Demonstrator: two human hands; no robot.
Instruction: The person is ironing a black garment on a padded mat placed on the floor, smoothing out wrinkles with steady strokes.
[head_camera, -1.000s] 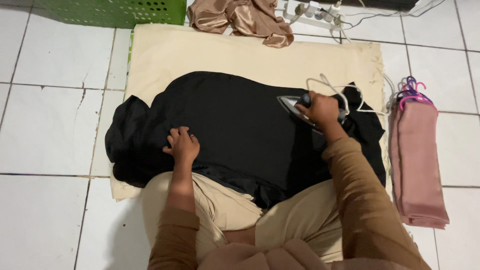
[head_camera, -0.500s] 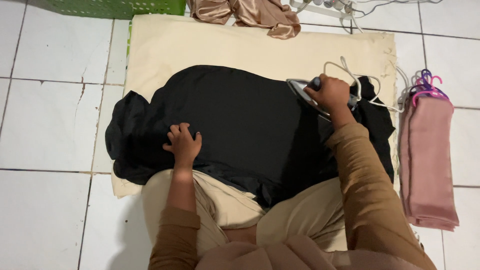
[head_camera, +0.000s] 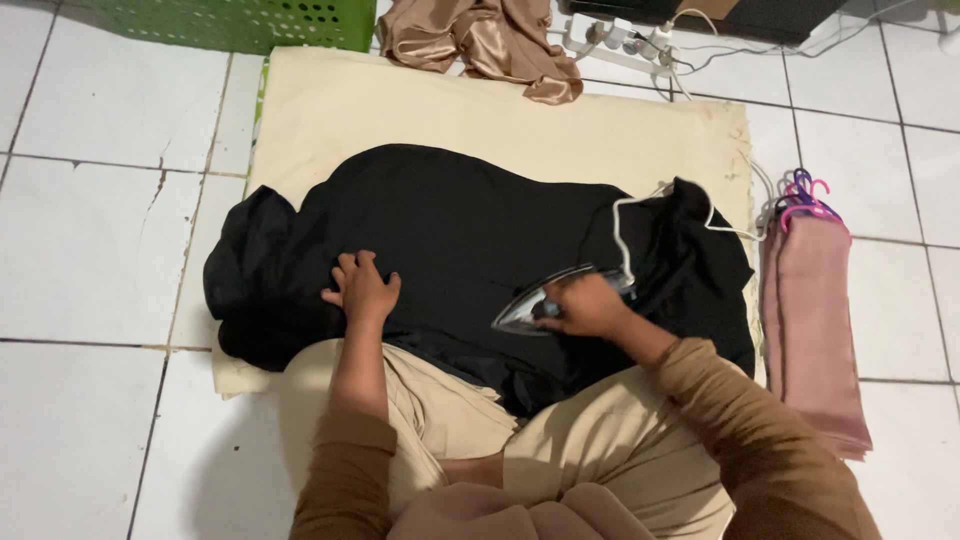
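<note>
Clamp your right hand (head_camera: 585, 305) on the iron (head_camera: 535, 305); left hand (head_camera: 362, 290), fingers apart, presses the black cloth (head_camera: 470, 230) taut; glide evenly

Up at eleven o'clock sits a green perforated basket (head_camera: 235, 22), cut off by the frame's top edge. At twelve o'clock, a crumpled bronze satin cloth (head_camera: 478, 42) spills onto the far edge of the cream mat (head_camera: 420, 105). Just right of it, at one o'clock, a white power strip (head_camera: 618, 38) with plugs seated and cords trailing right across the white floor tiles (head_camera: 90, 240). Over at three o'clock, a folded stack of pink cloth (head_camera: 815, 320) lies just beside the mat, with pink and purple hangers (head_camera: 800, 195) at its far end.
</note>
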